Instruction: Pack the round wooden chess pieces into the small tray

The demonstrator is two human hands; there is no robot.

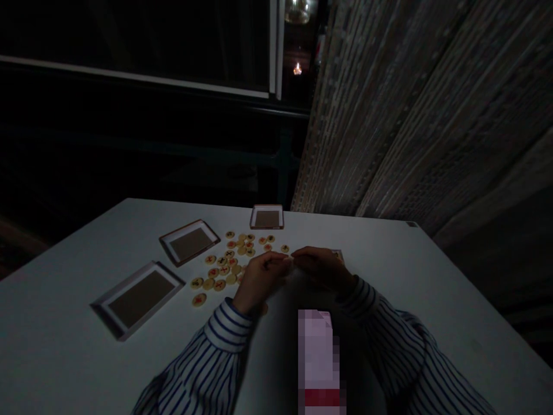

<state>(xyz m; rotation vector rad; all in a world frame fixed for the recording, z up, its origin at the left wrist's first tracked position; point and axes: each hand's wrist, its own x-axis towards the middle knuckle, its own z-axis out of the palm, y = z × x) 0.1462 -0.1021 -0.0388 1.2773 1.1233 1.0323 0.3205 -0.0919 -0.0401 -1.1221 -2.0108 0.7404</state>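
Observation:
My left hand [263, 278] and my right hand [318, 266] are raised over the middle of the white table [142, 374], their fingertips almost meeting. Both sets of fingers are pinched together. A small pale spot shows between them, too dim to name. Left of my left hand lie several round xiangqi pieces [220, 285], loosely scattered, some with red marks, some with black, others blank side up. One black-marked xiangqi piece [284, 248] lies just beyond the fingertips. Behind my right hand the edge of a small box [338, 254] peeks out, mostly hidden.
Three shallow open trays stand on the table: a large tray [123, 334] at left, a middle tray [166, 249] behind it, a small tray [266, 227] at the far edge. A pixelated pale object [317, 351] lies between my forearms. A patterned curtain [389, 115] hangs at right.

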